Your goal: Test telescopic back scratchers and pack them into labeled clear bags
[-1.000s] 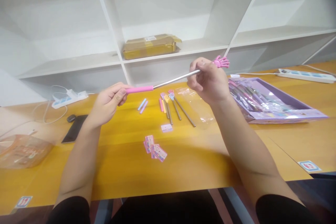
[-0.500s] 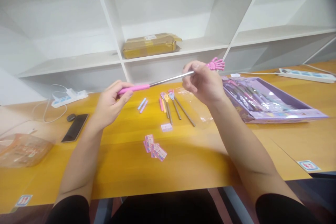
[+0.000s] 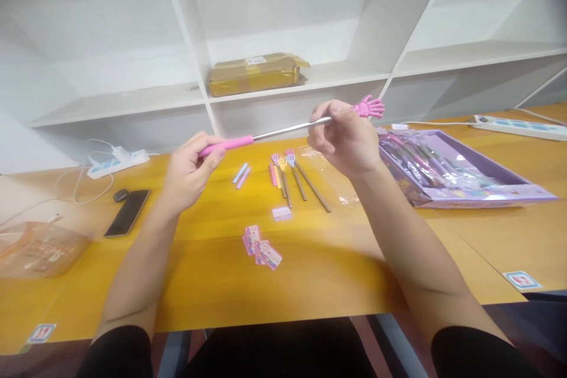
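Note:
I hold a pink telescopic back scratcher [image 3: 283, 130] stretched out above a yellow table [image 3: 212, 283]. My left hand [image 3: 188, 174] is closed around its pink grip. My right hand [image 3: 343, 139] pinches the metal rod just behind the pink hand-shaped head. Below it on the table lie several more scratchers [image 3: 295, 177] with coloured heads and metal rods, beside two loose pastel grips [image 3: 241, 175]. A clear plastic sleeve [image 3: 336, 180] lies to their right.
Small pink cards [image 3: 261, 251] lie in a pile near the front, one card [image 3: 280, 213] apart. A purple box [image 3: 452, 168] of packaged items sits right, a phone [image 3: 127, 220] and clear bag [image 3: 38, 248] left. Power strips [image 3: 117, 162] and white shelves with a brown parcel [image 3: 257, 74] stand behind.
Both hands shifted the scratcher slightly left and tilted it a little; the grips on it stay the same.

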Tool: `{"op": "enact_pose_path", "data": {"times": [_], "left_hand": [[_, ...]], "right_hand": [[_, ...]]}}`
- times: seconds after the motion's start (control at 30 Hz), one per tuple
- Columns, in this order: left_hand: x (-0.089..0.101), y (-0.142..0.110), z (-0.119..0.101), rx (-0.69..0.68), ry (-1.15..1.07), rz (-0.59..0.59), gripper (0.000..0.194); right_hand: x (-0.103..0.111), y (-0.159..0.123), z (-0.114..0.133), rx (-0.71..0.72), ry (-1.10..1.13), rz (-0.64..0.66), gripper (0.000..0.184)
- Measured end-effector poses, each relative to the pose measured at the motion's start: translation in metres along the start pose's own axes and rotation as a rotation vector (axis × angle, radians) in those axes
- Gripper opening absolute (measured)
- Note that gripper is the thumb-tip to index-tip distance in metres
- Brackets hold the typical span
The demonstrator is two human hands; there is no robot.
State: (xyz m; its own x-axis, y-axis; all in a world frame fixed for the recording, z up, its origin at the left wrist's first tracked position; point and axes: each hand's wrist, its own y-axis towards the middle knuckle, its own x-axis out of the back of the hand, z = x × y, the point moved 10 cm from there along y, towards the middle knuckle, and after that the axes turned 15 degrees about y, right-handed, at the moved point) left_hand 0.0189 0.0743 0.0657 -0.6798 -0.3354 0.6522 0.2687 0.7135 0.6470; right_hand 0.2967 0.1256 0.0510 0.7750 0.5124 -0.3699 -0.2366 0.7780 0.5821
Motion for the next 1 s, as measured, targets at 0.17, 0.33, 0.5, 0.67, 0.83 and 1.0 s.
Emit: {"op": "enact_pose_path", "data": {"times": [0.17,0.33,0.5,0.67,0.83,1.0], "left_hand": [[0.001,0.0,-0.008,-0.024,0.049,-0.021,0.029],[0.001,0.0,-0.011,-0.038,0.06,-0.019,0.028],[0.0,0.0,-0.01,-0.032,0.051,-0.031,0.025],[-0.005,0.0,-0.008,-0.004,0.055,-0.043,0.027],[-0.005,-0.001,-0.01,-0.016,0.075,-0.069,0.026],[0.019,-0.001,-0.014,-0.063,0.125,-0.13,0.025]], "right_hand": [[0.0,-0.001,0.001,0.0,-0.038,-0.012,0.048],[0.0,-0.001,-0.001,-0.03,-0.04,0.018,0.047],[-0.001,-0.001,-0.005,-0.042,0.041,0.017,0.045],[-0.003,-0.001,-0.007,-0.04,0.048,0.017,0.044],[-0.009,-0.003,-0.008,-0.045,0.015,0.029,0.046],[0.0,-0.003,0.001,-0.049,-0.018,-0.005,0.053]]}}
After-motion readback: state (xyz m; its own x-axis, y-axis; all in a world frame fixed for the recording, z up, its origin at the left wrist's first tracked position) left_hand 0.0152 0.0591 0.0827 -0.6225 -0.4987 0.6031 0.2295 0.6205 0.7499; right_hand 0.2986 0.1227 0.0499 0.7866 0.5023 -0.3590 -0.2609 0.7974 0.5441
